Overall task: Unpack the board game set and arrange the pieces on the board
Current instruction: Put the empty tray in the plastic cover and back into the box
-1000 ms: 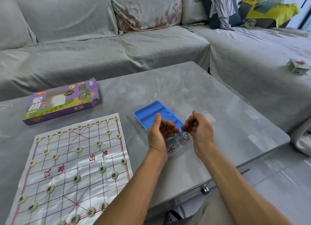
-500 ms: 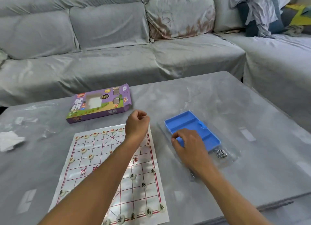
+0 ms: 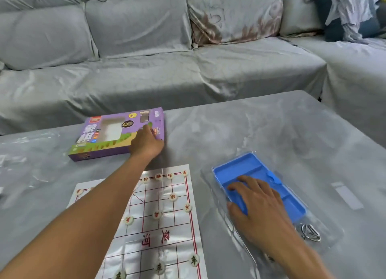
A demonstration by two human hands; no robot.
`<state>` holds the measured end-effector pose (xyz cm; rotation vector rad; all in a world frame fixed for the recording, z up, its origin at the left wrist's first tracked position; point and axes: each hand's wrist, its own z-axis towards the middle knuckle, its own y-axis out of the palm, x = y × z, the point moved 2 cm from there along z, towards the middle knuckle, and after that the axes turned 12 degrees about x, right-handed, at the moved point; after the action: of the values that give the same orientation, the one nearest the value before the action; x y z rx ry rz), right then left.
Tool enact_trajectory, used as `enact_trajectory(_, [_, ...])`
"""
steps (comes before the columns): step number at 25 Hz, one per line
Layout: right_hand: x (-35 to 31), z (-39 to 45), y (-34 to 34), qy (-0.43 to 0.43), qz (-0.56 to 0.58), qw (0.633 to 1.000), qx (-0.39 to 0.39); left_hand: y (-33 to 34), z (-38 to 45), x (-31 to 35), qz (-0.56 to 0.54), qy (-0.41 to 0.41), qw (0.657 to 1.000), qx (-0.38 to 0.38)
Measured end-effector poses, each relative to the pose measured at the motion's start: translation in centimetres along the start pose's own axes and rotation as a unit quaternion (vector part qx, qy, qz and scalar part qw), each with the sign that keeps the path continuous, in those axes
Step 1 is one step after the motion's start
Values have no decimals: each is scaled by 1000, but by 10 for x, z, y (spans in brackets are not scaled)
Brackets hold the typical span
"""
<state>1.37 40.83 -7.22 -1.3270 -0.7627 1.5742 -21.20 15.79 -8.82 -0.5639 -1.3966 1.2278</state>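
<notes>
The paper board (image 3: 150, 226), white with red grid lines, lies flat at the table's near centre. Several round cream pieces (image 3: 173, 196) sit on its points. Beyond the board lies the purple game box (image 3: 108, 132). My left hand (image 3: 146, 143) is stretched out to the box's right end, with its fingers on top of the box. To the right of the board a blue plastic tray (image 3: 240, 168) rests on a clear plastic cover (image 3: 325, 243). My right hand (image 3: 259, 205) lies over the tray's near half, thumb at its left rim and fingers inside.
Small metal wire rings (image 3: 310, 232) lie on the clear cover just right of my right wrist. Crumpled clear wrap (image 3: 31, 153) lies at the left of the grey table (image 3: 261, 128). A grey covered sofa (image 3: 146, 74) runs behind the table and along its right side.
My left hand has gone from near the tray, across the board, out to the purple box. My right hand has dropped onto the blue tray. The view has swung left.
</notes>
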Motion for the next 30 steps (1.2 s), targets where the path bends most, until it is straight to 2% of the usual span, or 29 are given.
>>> enact_trajectory(4, [1, 3, 5, 7, -10, 1000, 12, -12, -17, 18, -140, 48, 989, 28])
enact_trajectory(7, [3, 0, -1, 21, 5, 1000, 17, -29, -51, 38, -216, 90, 972, 12])
enact_trajectory(11, [19, -27, -37, 114, -16, 988, 99, -46, -107, 57, -326, 79, 942, -27])
enact_trajectory(14, [41, -66, -50, 169, -86, 979, 75, -50, -141, 62, -380, 63, 922, -32])
enact_trajectory(18, [46, -87, -48, 182, -74, 978, 77, -67, -180, 65, -429, 83, 899, -23])
enact_trajectory(22, [59, -91, -55, 173, -52, 981, 75, -72, -196, 59, -378, 132, 916, 7])
enact_trajectory(30, [77, -158, -98, 187, -6, 965, 186, -43, -225, 87, -297, 193, 934, -49])
